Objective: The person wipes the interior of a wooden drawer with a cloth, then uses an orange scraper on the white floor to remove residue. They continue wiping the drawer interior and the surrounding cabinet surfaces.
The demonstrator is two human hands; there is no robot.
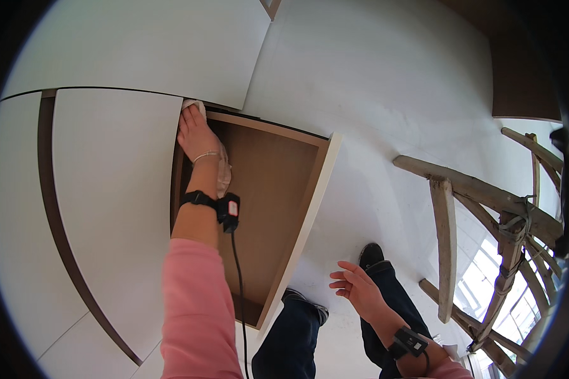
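An open drawer (270, 189) with a pale front panel and brown inside juts out of a white cabinet (118, 189). My left hand (197, 132) reaches over the drawer to its far inner corner, beside the cabinet face. It presses a pale cloth (224, 173) there; part of the cloth hangs down beside my wrist into the drawer. My right hand (355, 286) hangs over the floor in front of the drawer, holding nothing, its fingers slightly curled and apart. Each wrist bears a strapped black device with a cable.
A frame of rough wooden poles (483, 189) tied together stands on the pale floor (379, 104) at the right. A dark brown panel (524, 80) is at the upper right. My legs and dark shoes (372, 255) are below, close to the drawer front (308, 222).
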